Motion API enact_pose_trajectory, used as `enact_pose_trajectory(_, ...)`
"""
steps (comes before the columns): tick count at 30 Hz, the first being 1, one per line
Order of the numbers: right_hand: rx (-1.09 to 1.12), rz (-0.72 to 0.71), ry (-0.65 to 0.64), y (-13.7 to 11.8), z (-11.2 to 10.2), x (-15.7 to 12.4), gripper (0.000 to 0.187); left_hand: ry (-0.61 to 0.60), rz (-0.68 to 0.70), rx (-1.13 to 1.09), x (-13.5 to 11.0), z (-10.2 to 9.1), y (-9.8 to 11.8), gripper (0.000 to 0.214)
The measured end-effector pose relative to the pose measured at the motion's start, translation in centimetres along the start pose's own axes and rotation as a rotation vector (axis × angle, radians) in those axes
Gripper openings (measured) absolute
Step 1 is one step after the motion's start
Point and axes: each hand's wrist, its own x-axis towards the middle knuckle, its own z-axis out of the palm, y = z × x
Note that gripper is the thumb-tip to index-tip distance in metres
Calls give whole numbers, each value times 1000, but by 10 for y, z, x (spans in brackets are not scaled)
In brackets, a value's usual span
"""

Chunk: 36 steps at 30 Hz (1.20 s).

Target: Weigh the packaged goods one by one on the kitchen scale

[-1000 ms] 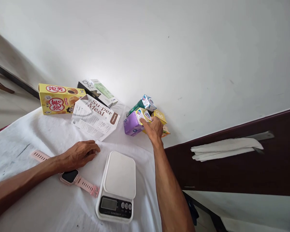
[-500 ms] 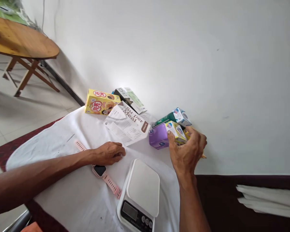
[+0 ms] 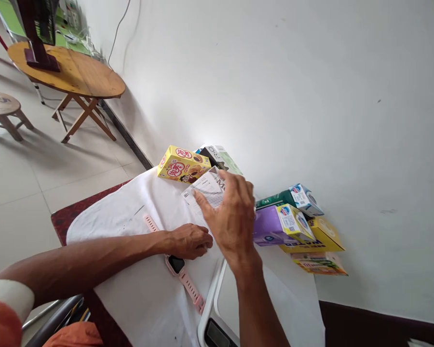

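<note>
My right hand (image 3: pixel 231 212) is over the white "Su-per Meal" box (image 3: pixel 204 190), thumb and fingers spread apart and covering much of its print. Whether it touches the box I cannot tell. My left hand (image 3: pixel 191 241) rests on the white cloth with its fingers curled in and nothing visible in them. Under the left wrist lies a pink-strapped smartwatch (image 3: pixel 175 264). A white kitchen scale (image 3: pixel 226 294) stands nearer to me, partly hidden by my right forearm.
Behind the white box are a yellow snack box (image 3: pixel 183 165) and a black-and-green box (image 3: pixel 226 159). To the right sit a purple pack (image 3: pixel 271 225), a green box (image 3: pixel 277 198), a yellow box (image 3: pixel 323 233) and a smaller carton (image 3: pixel 320 263), close to the wall (image 3: pixel 311 96).
My right hand has left the purple and yellow packs and moved left over the white box. My left hand stays on the cloth. The view has shifted, showing more at the left.
</note>
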Motion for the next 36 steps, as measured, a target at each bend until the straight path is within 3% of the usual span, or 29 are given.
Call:
enact_pose_trajectory(3,-193,196,-148,21,-3,9,76,-70,34,13,0,-5,-1,12)
enact_pose_trajectory(7,-374,329,-454,37,-5,9,73,-101,31,50,-2,-10,3,13)
enact_pose_trajectory(13,-313,388,-508,56,-4,8,77,-106,31,70,-2,-10,4,11)
enact_pose_trajectory(17,-147,293,-370,67,-9,-6,70,-84,24,53,-2,-9,4,12)
enact_pose_trajectory(21,1,221,-168,57,-26,-27,59,-70,24,48,-2,-8,3,14)
enact_pose_trajectory(27,40,410,115,45,-96,-54,69,-65,61,35,-3,-7,1,13)
enact_pose_trajectory(32,1,597,136,47,-162,-91,71,-46,59,13,-2,-5,-1,16)
enact_pose_trajectory(36,-109,644,65,52,-185,-120,68,-36,46,18,-2,-2,-2,18)
